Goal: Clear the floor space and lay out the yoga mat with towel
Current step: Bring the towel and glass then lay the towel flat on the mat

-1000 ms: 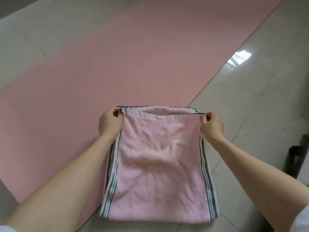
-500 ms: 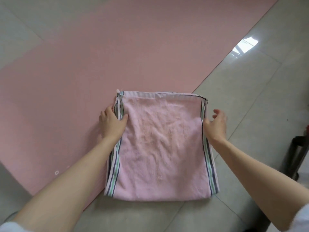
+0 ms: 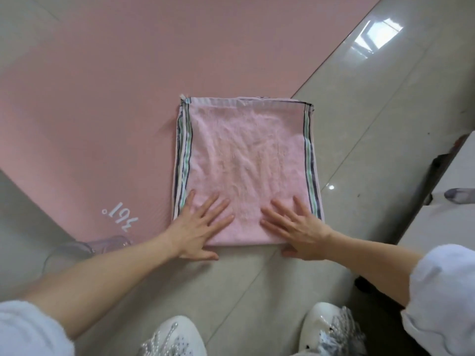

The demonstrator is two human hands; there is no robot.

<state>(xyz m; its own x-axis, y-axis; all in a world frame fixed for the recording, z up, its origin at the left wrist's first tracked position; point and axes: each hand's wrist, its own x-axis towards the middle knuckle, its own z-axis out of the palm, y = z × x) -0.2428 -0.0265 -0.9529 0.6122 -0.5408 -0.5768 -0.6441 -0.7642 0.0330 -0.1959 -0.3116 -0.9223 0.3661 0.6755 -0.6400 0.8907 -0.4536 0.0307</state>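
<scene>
Floor (image 3: 372,129): grey glossy tiles with thin joints; a bright patch of light reflects at the upper right.
Yoga mat (image 3: 108,93): pink, unrolled flat on the floor, running diagonally from the lower left to the top of the view. Near its lower corner there is white print that reads like "361°", seen upside down.
Towel (image 3: 246,163): pink, folded into a near square, with striped bands in dark, green and white along its left and right edges. Its left part lies on the corner area of the yoga mat, and its right and near parts lie on the floor tiles. The surface is a little wrinkled.
Sleeves: white, at the lower left and lower right corners of the view; the forearms are bare.
Shoes (image 3: 172,337): white, with pearl-like beads, at the bottom edge, on the tiles just before the towel.
Left hand (image 3: 198,227): lies flat on the near left part of the towel, fingers straight and spread, grasping nothing; the thumb rests on the floor at the towel's near edge.
Right hand (image 3: 298,229): lies flat on the near right part of the towel, fingers straight and spread, grasping nothing; the thumb is at the near edge too.
</scene>
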